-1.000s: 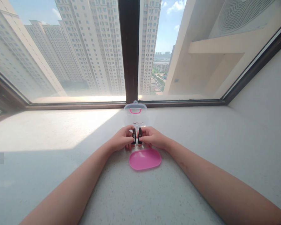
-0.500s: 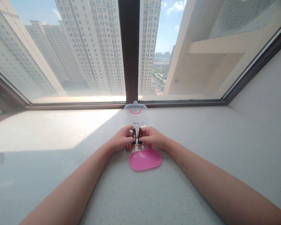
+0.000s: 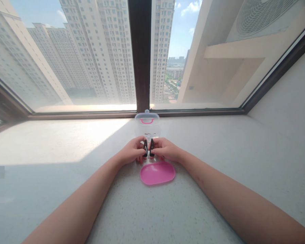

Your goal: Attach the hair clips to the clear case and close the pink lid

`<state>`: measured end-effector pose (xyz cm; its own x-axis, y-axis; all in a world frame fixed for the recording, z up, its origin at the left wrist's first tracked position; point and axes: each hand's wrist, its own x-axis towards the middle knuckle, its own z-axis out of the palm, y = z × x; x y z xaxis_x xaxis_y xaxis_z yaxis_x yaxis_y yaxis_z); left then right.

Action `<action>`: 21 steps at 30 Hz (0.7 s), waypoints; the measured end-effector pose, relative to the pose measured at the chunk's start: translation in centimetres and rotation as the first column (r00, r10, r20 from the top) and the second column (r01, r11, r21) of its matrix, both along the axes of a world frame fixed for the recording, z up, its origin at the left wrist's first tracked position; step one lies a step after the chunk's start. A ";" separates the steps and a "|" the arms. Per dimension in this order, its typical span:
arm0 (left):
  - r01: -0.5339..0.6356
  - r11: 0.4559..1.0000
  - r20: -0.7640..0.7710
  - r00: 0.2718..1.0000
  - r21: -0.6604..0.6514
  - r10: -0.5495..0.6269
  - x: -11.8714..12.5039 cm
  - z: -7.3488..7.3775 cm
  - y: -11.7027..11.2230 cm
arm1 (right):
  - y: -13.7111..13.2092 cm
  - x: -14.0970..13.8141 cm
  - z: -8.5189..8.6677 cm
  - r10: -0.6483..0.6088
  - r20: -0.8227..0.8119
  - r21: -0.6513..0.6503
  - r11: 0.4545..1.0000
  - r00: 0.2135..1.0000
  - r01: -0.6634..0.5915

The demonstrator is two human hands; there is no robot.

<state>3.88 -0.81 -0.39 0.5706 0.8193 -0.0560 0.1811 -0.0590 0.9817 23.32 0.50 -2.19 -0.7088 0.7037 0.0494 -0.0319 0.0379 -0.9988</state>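
Between thumb and fingers, my left hand [image 3: 134,149] pinches a black snap hair clip [image 3: 145,148], held upright. My right hand [image 3: 166,149] grips a second black hair clip [image 3: 151,147] beside it, a narrow gap apart. Just below the hands lies a pink oval tray [image 3: 157,173] with a raised rim. Behind them stands a clear plastic box with its lid [image 3: 147,117] raised, bearing a pink handle [image 3: 147,121]. My hands hide most of the box's lower part, so its contents cannot be made out.
Everything rests on a pale speckled sill [image 3: 152,217]. At the back, a dark window frame [image 3: 142,67] rises behind the box. A white wall [image 3: 289,88] bounds the right side. Sunlight falls across the sill at left.
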 end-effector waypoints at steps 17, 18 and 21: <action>0.001 1.000 0.010 1.000 -0.017 -0.001 0.0 0.1 0.0 | -0.1 0.0 0.1 -0.011 0.007 0.006 1.000 1.000 0.011; 0.000 1.000 0.011 1.000 -0.017 0.000 0.0 0.1 0.0 | -0.1 0.0 0.1 -0.013 0.007 0.004 1.000 1.000 0.013; 0.004 1.000 0.010 1.000 -0.013 -0.004 0.0 0.0 0.0 | -0.1 0.0 0.1 -0.013 0.010 0.002 1.000 1.000 0.013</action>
<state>3.92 -0.82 -0.35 0.5745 0.8162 -0.0605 0.1708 -0.0473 0.9842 23.31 0.37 -2.04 -0.6997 0.7131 0.0436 -0.0212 0.0402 -0.9990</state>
